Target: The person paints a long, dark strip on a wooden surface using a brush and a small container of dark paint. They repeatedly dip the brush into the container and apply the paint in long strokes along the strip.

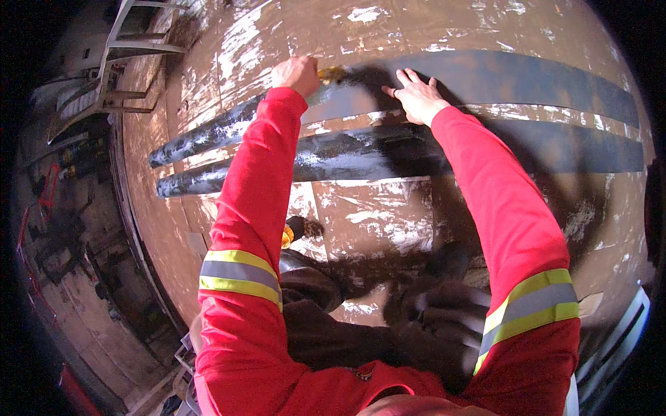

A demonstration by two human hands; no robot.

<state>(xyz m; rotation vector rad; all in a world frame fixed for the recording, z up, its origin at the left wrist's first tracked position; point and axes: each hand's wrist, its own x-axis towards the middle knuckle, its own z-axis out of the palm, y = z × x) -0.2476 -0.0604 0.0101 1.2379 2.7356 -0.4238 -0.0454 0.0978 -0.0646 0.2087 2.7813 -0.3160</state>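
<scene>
Far dark strip (pixel 527 80), extending to both sides of the left grip (pixel 297 75), which is curled closed around a small yellow object (pixel 334 74). The right grip (pixel 422 97), fingers spread and empty, is over the strip; contact cannot be told. A nearer dark strip (pixel 590 147) lies bodyward of both.

Through my remote view I take this for a workshop: a brown surface (pixel 416 28) blotched with white under two long dark strips (pixel 513 80), reflective bands (pixel 239 270) on red work sleeves (pixel 257 159), a pale barred frame (pixel 142 46), and a dim, cluttered floor (pixel 104 340) off to the left.
</scene>
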